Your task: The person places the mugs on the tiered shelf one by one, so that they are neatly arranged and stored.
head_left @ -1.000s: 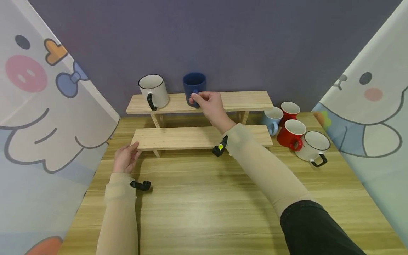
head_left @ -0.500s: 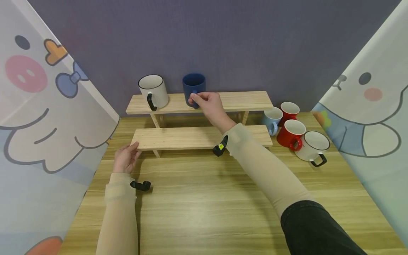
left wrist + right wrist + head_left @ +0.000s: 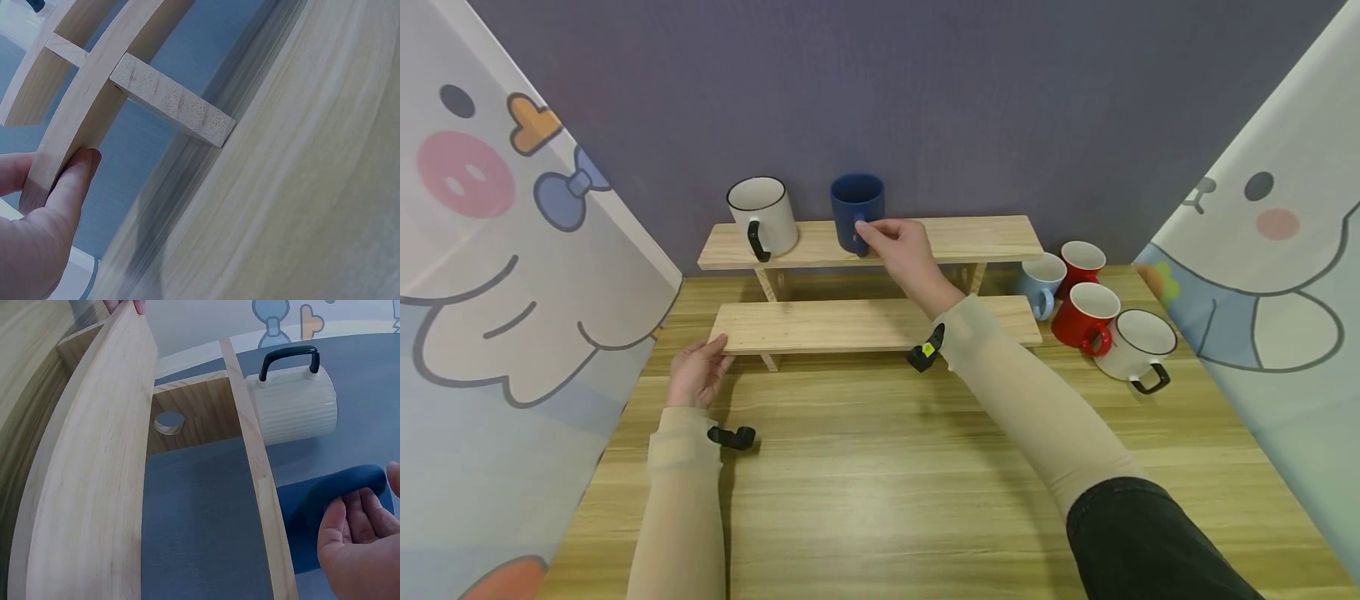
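Observation:
My right hand [image 3: 910, 252] is at the handle of a dark blue mug [image 3: 854, 200] upright on the upper wooden shelf [image 3: 962, 237]. In the right wrist view its loosely bent fingers [image 3: 359, 519] lie right beside the handle, not wrapped round it. To the left, a white mug [image 3: 767, 217] with a black rim and handle stands on the same shelf. My left hand [image 3: 696, 371] pinches the left end of the lower wooden shelf [image 3: 820, 325], thumb on one face and fingers on the other, as the left wrist view shows.
Right of the shelves, a light blue mug [image 3: 1039, 279], a front red mug [image 3: 1084, 312], a back red mug [image 3: 1084, 257] and another black-rimmed white mug [image 3: 1138, 342] cluster on the wood-grain table [image 3: 865, 483]. A dark wall [image 3: 925, 100] rises behind the shelves.
My right hand has shifted slightly right and toward me, and its fingertips no longer show left of the blue mug's handle. The mug stays put; my left hand holds its place.

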Demonstrator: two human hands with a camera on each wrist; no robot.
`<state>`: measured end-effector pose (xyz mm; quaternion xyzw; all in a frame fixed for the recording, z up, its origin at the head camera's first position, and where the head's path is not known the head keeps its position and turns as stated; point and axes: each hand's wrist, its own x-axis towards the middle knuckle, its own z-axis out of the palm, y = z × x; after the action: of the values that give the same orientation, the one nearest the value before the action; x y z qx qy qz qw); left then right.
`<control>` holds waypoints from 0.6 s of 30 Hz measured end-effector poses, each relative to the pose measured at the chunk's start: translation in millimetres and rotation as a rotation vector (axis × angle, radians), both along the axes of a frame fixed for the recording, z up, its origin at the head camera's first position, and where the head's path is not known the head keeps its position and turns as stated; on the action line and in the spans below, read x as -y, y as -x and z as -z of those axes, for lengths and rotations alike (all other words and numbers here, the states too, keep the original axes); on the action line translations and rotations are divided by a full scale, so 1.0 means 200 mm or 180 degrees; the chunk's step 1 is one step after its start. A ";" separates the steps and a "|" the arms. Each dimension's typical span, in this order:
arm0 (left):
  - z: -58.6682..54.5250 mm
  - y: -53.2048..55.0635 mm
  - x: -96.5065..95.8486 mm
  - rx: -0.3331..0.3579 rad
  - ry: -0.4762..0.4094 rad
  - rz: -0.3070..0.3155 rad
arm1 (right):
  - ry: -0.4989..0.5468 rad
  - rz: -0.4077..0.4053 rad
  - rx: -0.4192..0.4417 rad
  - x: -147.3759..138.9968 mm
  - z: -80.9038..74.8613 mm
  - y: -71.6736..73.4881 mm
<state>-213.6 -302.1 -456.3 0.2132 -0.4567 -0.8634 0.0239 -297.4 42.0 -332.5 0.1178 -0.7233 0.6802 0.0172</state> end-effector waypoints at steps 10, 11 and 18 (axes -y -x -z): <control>-0.01 0.00 0.00 0.0008 -0.0022 0.0001 | 0.0292 -0.0068 -0.0210 -0.18 0.02 -0.06; -0.01 0.00 0.00 0.0010 -0.0023 0.0002 | 0.0278 -0.0060 -0.0245 -0.21 0.01 -0.07; -0.01 0.00 0.01 0.0031 -0.0031 -0.0007 | 0.0113 0.0062 -0.0421 -0.37 0.01 -0.14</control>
<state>-214.5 -303.3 -454.9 0.2181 -0.4524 -0.8645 0.0216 -269.3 116.3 -333.8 0.1551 -0.7095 0.6835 0.0737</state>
